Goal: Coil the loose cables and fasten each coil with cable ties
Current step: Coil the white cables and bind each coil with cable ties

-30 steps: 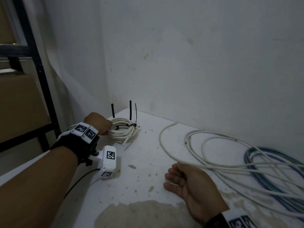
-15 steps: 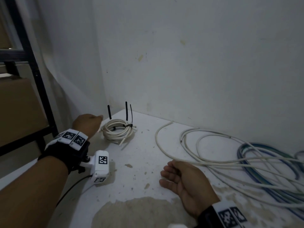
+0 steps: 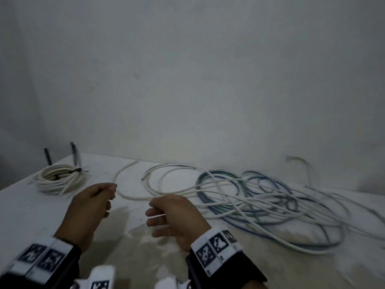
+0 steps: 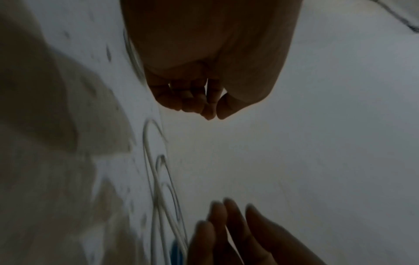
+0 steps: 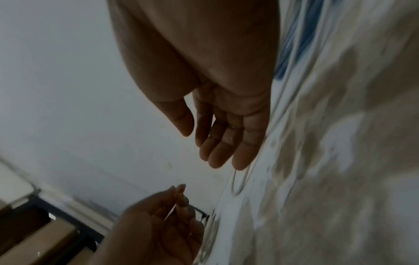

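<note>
At the near centre of the white table (image 3: 25, 207), the left hand (image 3: 89, 207) hangs with its fingers curled in toward the thumb. The right wrist view shows a thin pale strand crossing these fingers; it is too blurred to say whether it is a cable tie or a cable end, and the left wrist view does not make clear whether it is pinched. The right hand (image 3: 177, 215) hangs just beside it, fingers only loosely bent, palm clear in its own wrist view. A white strand crosses its fingertips in the head view, with no closed grip visible.

Just beyond both hands lies the loose white cable (image 3: 133, 197), its free end curving toward the wall. Farther right it runs into a tangle with the blue cable (image 3: 233, 217), several loops crossing one another.

At the far left corner rests the finished white coil (image 3: 56, 178), bound by black cable ties (image 3: 73, 152) whose tails stand upright.

Judged step: one coil is done and the second is about to begin. The next move calls for taking the free end of the white cable and drawing it into even loops. The crossings with the blue cable are likely to snag, so the two should be separated while winding.
</note>
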